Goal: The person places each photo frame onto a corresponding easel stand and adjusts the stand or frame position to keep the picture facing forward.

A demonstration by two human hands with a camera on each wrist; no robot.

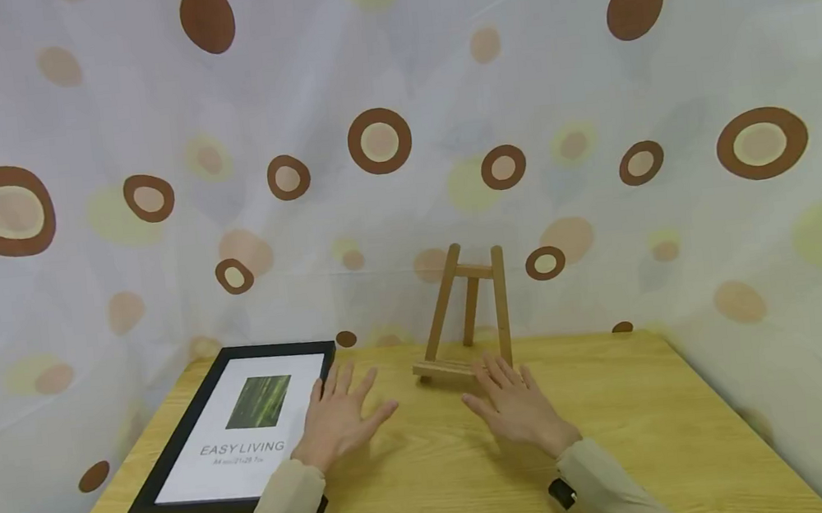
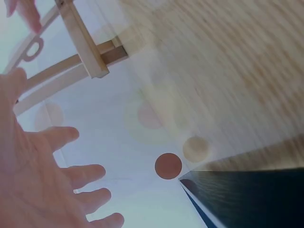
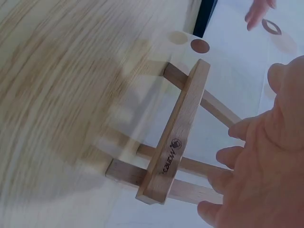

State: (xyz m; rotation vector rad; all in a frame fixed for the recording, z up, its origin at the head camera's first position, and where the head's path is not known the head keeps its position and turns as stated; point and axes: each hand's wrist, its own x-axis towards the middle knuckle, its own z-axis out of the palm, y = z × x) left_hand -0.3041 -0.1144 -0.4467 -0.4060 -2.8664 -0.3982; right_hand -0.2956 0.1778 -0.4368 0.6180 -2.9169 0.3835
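A small wooden easel [image 1: 502, 305] stands upright at the back of the table, its front ledge [image 3: 178, 128] showing printed lettering in the right wrist view. My right hand [image 1: 518, 411] is held palm down before the easel's right side, fingers extended and covering the ledge's end; whether it touches cannot be told. On the left lies a black picture frame [image 1: 186, 427] with a white insert [image 1: 208, 429] reading "EASY LIVING" and a green picture [image 1: 257, 402]. My left hand [image 1: 339, 416], fingers spread, hovers by the frame's right edge, hiding part of it. Neither hand holds anything.
The light wooden table [image 1: 431, 469] ends at a white curtain [image 1: 392, 60] printed with brown and yellow spots, which closes in the back and both sides. The easel's rear leg [image 1: 471, 313] reaches back near the curtain.
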